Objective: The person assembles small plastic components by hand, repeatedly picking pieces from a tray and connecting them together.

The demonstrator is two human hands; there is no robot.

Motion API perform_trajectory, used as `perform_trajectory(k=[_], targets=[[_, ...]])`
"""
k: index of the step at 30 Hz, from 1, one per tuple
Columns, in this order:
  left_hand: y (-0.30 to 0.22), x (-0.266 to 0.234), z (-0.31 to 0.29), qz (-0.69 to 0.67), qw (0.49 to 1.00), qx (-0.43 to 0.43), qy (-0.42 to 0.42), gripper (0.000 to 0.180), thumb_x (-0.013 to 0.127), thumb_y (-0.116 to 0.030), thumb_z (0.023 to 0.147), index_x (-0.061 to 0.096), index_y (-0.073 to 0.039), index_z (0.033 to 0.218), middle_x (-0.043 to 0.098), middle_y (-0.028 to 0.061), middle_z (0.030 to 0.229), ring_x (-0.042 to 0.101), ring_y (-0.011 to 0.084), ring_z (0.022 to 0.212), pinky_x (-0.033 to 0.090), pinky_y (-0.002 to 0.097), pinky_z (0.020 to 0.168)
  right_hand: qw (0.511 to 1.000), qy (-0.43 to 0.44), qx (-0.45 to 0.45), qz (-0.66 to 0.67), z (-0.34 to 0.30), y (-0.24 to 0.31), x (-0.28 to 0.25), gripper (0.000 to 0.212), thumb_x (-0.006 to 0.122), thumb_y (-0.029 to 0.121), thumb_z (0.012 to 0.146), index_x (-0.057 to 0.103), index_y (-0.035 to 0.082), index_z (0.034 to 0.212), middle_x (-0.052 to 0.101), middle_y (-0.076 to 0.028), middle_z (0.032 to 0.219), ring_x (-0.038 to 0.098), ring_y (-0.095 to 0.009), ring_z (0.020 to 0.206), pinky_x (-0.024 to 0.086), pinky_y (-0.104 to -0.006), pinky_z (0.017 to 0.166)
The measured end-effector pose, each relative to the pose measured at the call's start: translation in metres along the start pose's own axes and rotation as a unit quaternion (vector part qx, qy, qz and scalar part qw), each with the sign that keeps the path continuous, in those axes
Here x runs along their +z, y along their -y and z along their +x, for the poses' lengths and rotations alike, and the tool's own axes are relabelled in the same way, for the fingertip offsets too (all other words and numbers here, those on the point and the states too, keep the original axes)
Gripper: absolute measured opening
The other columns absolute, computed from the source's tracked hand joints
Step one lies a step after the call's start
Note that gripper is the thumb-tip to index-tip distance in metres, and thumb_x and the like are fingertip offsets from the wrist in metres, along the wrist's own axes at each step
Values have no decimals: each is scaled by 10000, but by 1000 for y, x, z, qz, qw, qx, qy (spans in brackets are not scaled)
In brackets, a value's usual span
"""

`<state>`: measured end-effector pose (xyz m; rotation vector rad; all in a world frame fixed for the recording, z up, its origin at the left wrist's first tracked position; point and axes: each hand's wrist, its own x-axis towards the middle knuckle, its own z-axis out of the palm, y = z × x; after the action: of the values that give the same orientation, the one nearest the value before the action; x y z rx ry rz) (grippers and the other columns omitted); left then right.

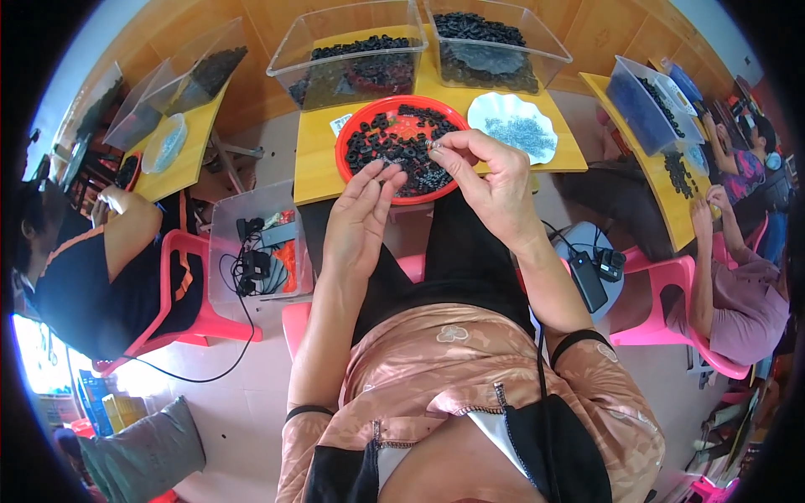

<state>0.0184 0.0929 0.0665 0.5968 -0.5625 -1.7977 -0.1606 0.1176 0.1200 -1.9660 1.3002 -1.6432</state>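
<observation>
A red round tray (459, 114) at the table's near edge holds many small black ring-shaped parts (392, 149), with small silvery pieces among them at its near right. Above its right side, my right hand (490, 180) pinches a small shiny metal piece, which looks like a spring (433, 145), between thumb and forefinger. My left hand (362, 210) is palm up at the tray's near left rim, its fingers curled together. Something tiny seems to sit at those fingertips, too small to name. Right of the tray lies a white scalloped plate (543, 126) heaped with small silvery pieces.
Two clear bins (348, 63) (503, 50) of black parts stand at the yellow table's (314, 172) back. A clear box (226, 226) with cables is on the floor at left. A stool (599, 289) at right carries black devices. Co-workers sit at tables on both sides.
</observation>
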Motion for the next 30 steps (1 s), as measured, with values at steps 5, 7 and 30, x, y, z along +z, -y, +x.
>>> perform_trajectory(k=[5,7,30], targets=[[-8,14,-19,72,996,46,28,312,530,-44,913,458,20,1210,596,157,1120,608,208,1032,512,244,869,997,62,19,37,-8,13,0,111,622,65,860,618,-17,934,649,-55,771,605,-87,659,473,-230,605],[-10,13,-22,84,994,59,35,308,549,-42,903,467,15,1195,613,144,1086,619,183,983,516,229,813,995,88,32,32,-9,19,-1,106,621,66,862,614,-17,928,644,-55,770,600,-90,659,471,-232,609],[-35,13,-31,252,953,-1,170,177,682,-11,789,634,5,959,660,70,856,614,106,712,507,226,661,939,277,135,154,-12,22,-9,140,687,114,819,609,15,759,591,-4,633,505,-55,559,399,-224,518]])
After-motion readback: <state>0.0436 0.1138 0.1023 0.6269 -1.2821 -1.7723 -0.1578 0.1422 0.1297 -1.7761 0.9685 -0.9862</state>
